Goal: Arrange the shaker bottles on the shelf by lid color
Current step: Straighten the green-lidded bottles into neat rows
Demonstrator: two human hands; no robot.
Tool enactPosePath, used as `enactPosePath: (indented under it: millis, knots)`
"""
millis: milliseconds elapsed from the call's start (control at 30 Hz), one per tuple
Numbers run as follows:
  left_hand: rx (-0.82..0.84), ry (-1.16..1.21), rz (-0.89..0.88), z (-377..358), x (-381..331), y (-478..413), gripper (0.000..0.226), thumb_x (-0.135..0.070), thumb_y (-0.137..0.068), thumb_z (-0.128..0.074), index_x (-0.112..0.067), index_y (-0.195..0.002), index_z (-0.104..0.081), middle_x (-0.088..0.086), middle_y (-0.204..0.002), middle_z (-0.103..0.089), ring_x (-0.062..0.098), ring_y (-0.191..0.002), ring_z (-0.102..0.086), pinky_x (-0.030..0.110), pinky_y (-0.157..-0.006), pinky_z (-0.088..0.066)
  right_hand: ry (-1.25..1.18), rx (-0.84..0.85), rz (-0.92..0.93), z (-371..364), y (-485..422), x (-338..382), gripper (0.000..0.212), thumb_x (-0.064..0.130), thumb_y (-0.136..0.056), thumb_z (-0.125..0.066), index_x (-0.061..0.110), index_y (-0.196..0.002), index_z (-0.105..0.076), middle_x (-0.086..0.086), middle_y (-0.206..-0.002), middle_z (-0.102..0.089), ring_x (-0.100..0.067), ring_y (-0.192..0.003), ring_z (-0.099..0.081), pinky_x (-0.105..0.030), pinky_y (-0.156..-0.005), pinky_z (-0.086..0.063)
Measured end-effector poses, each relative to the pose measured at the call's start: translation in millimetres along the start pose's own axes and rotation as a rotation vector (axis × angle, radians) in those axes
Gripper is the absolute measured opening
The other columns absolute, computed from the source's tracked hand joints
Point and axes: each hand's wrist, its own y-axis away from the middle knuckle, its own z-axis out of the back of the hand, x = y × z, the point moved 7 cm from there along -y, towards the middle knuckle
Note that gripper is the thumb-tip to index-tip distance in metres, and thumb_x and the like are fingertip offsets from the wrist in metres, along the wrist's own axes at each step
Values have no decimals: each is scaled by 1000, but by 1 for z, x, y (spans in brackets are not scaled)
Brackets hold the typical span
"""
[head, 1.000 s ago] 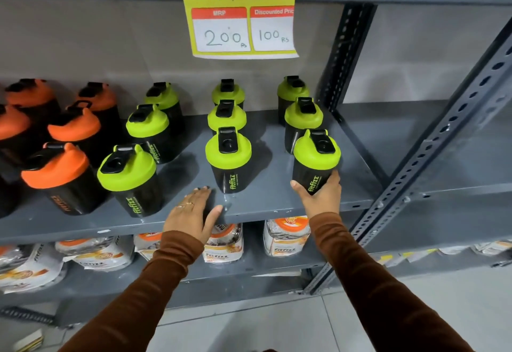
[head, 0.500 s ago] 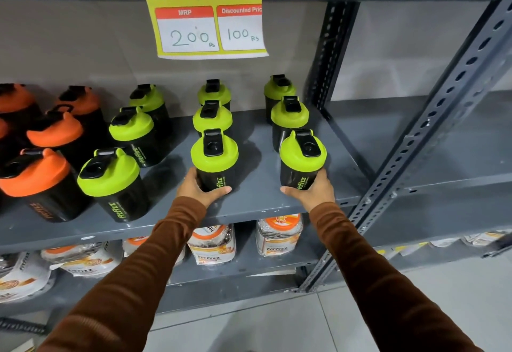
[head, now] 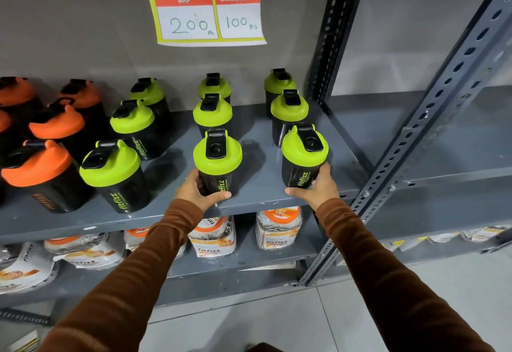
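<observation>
Black shaker bottles stand on a grey metal shelf (head: 257, 196). Several green-lidded ones fill the middle and right in three columns; orange-lidded ones (head: 38, 163) crowd the left. My left hand (head: 195, 192) wraps the base of the front middle green-lidded bottle (head: 217, 161). My right hand (head: 318, 186) grips the base of the front right green-lidded bottle (head: 303, 157), which leans slightly. Another front green-lidded bottle (head: 113, 171) stands to the left, apart from my hands.
A price sign (head: 207, 10) hangs from the shelf above. A perforated upright post (head: 415, 141) borders the shelf on the right, with a bare grey shelf (head: 443, 141) beyond it. White and orange packets (head: 277, 227) lie on the lower shelf.
My left hand left the shelf edge and closed on the front middle bottle. My right hand stayed on the front right bottle, which now tilts a little.
</observation>
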Motion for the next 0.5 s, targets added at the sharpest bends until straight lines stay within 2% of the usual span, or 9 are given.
enactPosePath:
  millis: [133,300,500]
  knots:
    - [29,-59,14,1,4,-2,70,-13,-54,-84,-11,-114,-47,13,-117,-61,28,-104,-58,45,-96,-45,35,15,-13,1,0,-5,78,12,-55,-86,7,-117,-39,-18,-122,-59,-33,-112,-55,-43,-99,-45]
    - [53,-44,48,3,7,-2,65,-9,-57,-83,-10,-111,-48,15,-117,-61,29,-103,-58,43,-96,-45,30,37,-35,4,1,-6,61,11,-61,-83,4,-109,-45,-17,-117,-62,-26,-104,-58,-34,-93,-44]
    - [65,-68,50,4,7,-1,66,-11,-57,-82,-8,-113,-48,16,-121,-59,32,-106,-56,47,-98,-44,27,54,-37,7,-1,-7,60,12,-59,-85,7,-105,-47,-16,-117,-62,-25,-104,-57,-37,-96,-45]
